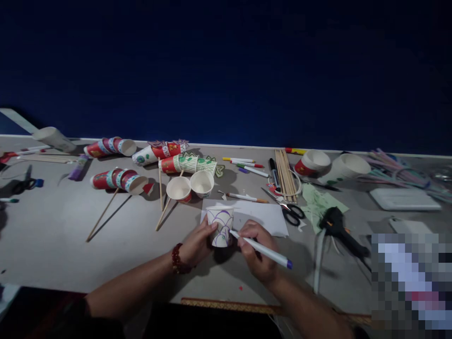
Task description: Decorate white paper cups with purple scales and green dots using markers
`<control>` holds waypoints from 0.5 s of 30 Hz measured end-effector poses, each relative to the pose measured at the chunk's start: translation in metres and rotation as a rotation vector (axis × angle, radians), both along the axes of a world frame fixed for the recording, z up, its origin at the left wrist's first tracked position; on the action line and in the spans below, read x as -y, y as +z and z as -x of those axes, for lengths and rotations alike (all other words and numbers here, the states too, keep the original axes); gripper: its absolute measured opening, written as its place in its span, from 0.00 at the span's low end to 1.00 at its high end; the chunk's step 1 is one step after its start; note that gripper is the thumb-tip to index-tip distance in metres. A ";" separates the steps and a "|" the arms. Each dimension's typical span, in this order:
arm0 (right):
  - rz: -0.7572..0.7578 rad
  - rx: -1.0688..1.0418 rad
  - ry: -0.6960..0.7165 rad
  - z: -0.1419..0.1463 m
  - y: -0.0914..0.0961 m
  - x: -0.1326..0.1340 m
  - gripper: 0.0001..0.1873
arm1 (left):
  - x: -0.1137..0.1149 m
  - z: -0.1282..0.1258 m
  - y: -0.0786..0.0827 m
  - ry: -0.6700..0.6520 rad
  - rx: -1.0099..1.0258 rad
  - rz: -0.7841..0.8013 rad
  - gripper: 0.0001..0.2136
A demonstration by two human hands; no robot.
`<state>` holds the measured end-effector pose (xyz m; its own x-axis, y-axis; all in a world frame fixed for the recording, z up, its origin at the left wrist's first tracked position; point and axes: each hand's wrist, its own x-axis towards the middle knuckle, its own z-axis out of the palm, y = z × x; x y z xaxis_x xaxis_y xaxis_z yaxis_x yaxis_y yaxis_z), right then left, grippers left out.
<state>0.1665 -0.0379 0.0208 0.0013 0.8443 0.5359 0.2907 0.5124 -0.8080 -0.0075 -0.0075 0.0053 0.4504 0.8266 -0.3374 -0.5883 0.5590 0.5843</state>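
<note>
A white paper cup (221, 225) stands upside down on the table, with purple scale-like arcs drawn on its side. My left hand (198, 245), a red bead bracelet on its wrist, is wrapped round the cup's left side and steadies it. My right hand (257, 253) is closed on a white marker with a purple cap end (260, 249); its tip touches the cup's lower right side. A white sheet of paper (263, 216) lies just behind the cup.
Behind are two open cups (190, 186), several decorated red cup figures on sticks (120, 180), loose markers (247, 165), wooden skewers (285, 175), scissors (292, 214), a black glue gun (339, 228) and stacked cups (330, 165). A blurred patch sits at the lower right.
</note>
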 end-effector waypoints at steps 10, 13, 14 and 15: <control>-0.005 0.009 0.062 0.001 0.006 0.000 0.07 | -0.001 0.000 -0.001 -0.002 -0.037 -0.016 0.29; -0.012 -0.002 0.071 0.001 0.006 0.000 0.07 | 0.000 0.000 -0.002 0.004 -0.042 -0.019 0.29; -0.012 -0.009 0.072 0.001 0.006 0.000 0.07 | 0.000 0.001 -0.002 0.004 -0.044 -0.022 0.29; -0.016 -0.017 0.069 0.001 0.007 0.000 0.07 | 0.000 0.001 -0.001 0.003 -0.046 -0.023 0.29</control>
<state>0.1659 -0.0379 0.0273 -0.0477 0.8342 0.5495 0.2401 0.5435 -0.8043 -0.0086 -0.0072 0.0038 0.4327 0.8355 -0.3386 -0.5619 0.5437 0.6234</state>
